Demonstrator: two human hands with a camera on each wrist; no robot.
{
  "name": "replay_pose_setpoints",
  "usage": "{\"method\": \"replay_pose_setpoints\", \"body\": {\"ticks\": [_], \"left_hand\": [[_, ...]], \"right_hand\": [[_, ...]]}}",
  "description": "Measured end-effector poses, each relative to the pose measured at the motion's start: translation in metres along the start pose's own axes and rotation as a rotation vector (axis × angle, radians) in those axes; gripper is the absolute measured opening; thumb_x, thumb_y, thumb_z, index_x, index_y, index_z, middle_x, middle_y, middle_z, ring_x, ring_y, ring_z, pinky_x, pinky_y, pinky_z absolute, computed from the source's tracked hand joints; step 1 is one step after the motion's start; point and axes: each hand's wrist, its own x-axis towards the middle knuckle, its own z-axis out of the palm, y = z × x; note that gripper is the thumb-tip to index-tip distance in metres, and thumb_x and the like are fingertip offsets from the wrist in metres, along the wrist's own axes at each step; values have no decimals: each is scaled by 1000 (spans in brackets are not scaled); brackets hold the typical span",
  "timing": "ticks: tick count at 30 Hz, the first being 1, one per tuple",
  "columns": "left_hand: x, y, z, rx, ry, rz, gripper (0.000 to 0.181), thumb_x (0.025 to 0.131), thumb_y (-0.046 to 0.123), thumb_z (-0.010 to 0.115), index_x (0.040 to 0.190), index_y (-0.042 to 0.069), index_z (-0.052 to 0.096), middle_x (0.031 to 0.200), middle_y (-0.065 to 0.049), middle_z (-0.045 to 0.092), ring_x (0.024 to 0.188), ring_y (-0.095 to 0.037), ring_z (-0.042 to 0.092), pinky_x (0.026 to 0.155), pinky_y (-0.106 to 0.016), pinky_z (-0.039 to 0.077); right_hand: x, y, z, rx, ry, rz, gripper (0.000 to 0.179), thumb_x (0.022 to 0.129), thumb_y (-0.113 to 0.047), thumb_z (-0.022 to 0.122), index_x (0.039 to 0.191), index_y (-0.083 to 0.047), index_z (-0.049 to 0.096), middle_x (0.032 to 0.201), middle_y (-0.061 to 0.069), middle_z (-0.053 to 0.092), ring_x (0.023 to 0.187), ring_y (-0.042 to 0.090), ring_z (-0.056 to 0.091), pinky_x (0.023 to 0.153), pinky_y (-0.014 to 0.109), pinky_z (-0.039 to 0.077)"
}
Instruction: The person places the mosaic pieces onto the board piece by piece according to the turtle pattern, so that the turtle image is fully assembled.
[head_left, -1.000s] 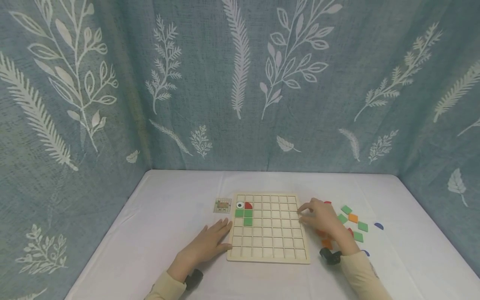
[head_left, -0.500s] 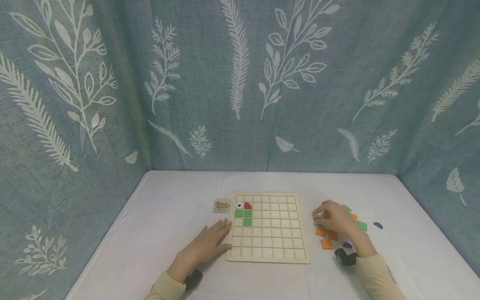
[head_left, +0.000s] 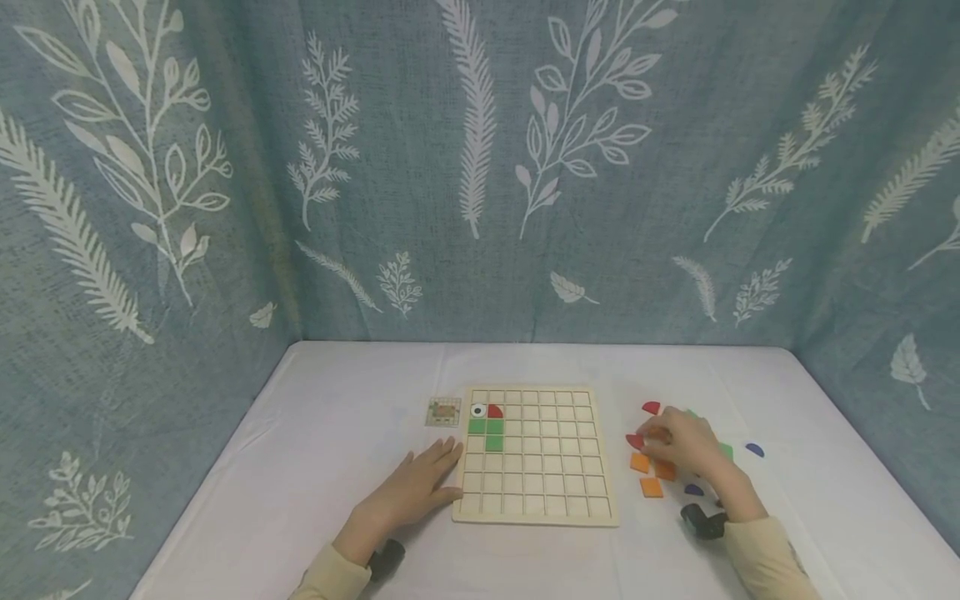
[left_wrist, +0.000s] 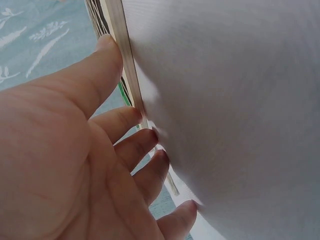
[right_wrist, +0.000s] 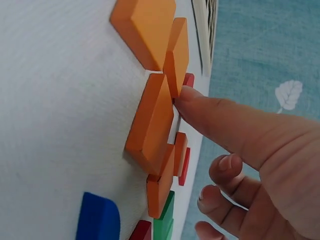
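My left hand (head_left: 422, 483) lies at the left edge of a wooden grid board (head_left: 534, 521), fingers spread and fingertips against its side, as the left wrist view also shows. On the board are three green square tiles (head_left: 494, 443), a white eye tile (head_left: 478, 410) and a red quarter-round tile (head_left: 495, 412). My right hand (head_left: 686, 442) is over the loose tiles right of the board, fingers loosely bent. Its thumb and fingertips are right at a red tile (head_left: 634, 442). In the right wrist view, the thumb tip reaches beside orange tiles (right_wrist: 150, 125), with no tile showing in the hand.
A small picture card (head_left: 444, 412) lies left of the board. Near my right hand are another red tile (head_left: 651, 407), an orange square (head_left: 652, 487), blue half-round tiles (head_left: 755, 450) and green tiles, partly covered. A patterned curtain (head_left: 525, 208) hangs behind the white-covered table.
My right hand has moved right, from the board's right edge to the loose tiles, uncovering orange and red ones. The left hand and the tiles on the board have stayed in place.
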Motion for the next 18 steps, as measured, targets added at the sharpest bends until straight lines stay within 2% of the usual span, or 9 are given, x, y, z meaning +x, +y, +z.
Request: {"method": "replay_pose_setpoints", "body": {"ticks": [7, 10, 15, 18], "left_hand": [[-1, 1, -2, -3, -3, 1, 69, 88, 43, 55, 142, 5, 36, 149, -14, 31, 139, -33, 23, 111, -60, 16], [-1, 2, -2, -4, -2, 0, 69, 88, 43, 55, 142, 5, 36, 149, -14, 31, 139, -33, 24, 111, -60, 16], [-3, 3, -3, -13, 7, 13, 68, 88, 41, 55, 142, 4, 36, 148, -15, 32, 139, -34, 24, 110, -61, 17], [-4, 3, -4, -18, 8, 20, 68, 88, 41, 55, 141, 4, 36, 148, -16, 32, 138, -34, 25, 110, -61, 17]], "right_hand": [[-1, 0, 0, 12, 27, -30, 16, 80, -16, 72, 94, -11, 70, 83, -1, 58, 75, 16, 50, 66, 32, 47], [0, 0, 0, 17, 40, -41, 17, 80, -18, 72, 95, -11, 70, 85, 0, 60, 76, 17, 51, 69, 36, 48], [2, 0, 3, 26, 52, -47, 19, 81, -22, 72, 97, -12, 70, 98, 4, 64, 87, 22, 56, 77, 44, 48], [3, -3, 5, 28, 65, -74, 18, 80, -22, 71, 96, -13, 70, 99, 5, 64, 86, 21, 56, 76, 41, 48]]}}
